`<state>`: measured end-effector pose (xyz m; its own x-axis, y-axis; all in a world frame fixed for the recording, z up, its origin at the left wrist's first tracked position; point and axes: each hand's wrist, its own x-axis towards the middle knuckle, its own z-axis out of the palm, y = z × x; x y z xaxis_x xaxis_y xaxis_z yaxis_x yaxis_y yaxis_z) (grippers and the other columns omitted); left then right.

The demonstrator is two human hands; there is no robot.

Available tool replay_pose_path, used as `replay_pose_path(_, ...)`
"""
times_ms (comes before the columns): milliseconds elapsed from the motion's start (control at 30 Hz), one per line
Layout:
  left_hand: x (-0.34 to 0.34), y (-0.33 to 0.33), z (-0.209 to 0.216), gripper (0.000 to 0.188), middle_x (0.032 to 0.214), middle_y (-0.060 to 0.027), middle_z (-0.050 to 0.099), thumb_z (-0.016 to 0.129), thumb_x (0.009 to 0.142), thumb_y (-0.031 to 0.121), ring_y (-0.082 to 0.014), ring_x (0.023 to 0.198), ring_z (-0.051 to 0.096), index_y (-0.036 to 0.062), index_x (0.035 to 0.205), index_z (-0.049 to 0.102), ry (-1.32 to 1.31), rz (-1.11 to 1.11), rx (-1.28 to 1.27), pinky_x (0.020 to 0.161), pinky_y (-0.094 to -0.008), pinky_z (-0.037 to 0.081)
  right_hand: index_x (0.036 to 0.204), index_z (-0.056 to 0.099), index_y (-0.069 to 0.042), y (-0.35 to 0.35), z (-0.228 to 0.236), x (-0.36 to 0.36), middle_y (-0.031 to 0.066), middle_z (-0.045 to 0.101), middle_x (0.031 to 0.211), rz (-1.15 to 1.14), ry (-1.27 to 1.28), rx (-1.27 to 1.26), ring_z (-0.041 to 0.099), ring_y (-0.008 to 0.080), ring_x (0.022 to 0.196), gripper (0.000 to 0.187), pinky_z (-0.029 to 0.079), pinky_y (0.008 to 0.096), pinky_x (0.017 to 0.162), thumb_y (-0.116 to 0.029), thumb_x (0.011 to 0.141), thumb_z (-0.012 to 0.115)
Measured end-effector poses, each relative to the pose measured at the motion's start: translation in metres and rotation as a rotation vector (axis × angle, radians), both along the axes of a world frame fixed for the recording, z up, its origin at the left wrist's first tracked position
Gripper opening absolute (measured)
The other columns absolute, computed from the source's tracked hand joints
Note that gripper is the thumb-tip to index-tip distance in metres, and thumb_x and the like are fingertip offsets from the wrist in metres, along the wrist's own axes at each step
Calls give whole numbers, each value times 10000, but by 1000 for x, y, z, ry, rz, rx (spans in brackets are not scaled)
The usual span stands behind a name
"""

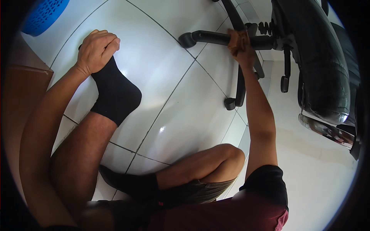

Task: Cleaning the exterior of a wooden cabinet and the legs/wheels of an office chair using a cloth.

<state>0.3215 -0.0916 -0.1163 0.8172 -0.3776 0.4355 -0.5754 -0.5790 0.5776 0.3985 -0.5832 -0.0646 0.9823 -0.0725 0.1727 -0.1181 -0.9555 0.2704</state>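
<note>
My left hand (97, 49) is closed around the toe end of my outstretched foot, which wears a black sock (117, 90). My right hand (243, 54) reaches far out to the right with a crumpled orange-brown cloth (237, 39) in its grip. The cloth presses against a black leg of the office chair's base (212, 37), close to the central column. Some of the right fingers are hidden by the cloth and blur. The other leg is folded under me, its foot in a dark sock (131, 183).
The black office chair (323, 61) lies tipped on its side at the right, its casters (187, 40) showing. White floor tiles (169, 104) spread beneath. A blue perforated basket (45, 17) stands at the far left, above a brown wooden furniture edge (29, 81). A pale wall (308, 173) rises at right.
</note>
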Motion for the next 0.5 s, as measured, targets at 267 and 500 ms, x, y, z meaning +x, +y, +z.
replay_pose_path(267, 0, -2, 2, 249, 611, -66, 543, 446, 826, 168, -237, 624, 507, 33, 640, 542, 40, 13, 26, 657, -328, 361, 1012, 571, -76, -59, -6, -18, 131, 613, 997, -20, -203, -264, 586, 327, 902, 333, 486, 371, 767, -294, 761, 593)
replay_pose_path(500, 6, -3, -2, 257, 616, -71, 545, 438, 832, 179, -239, 640, 516, 34, 649, 547, 82, 18, 13, 681, -327, 369, 1126, 533, 8, -58, 35, -6, 170, 586, 1089, -269, -784, 848, 566, 305, 1009, 428, 471, 350, 832, -309, 838, 533)
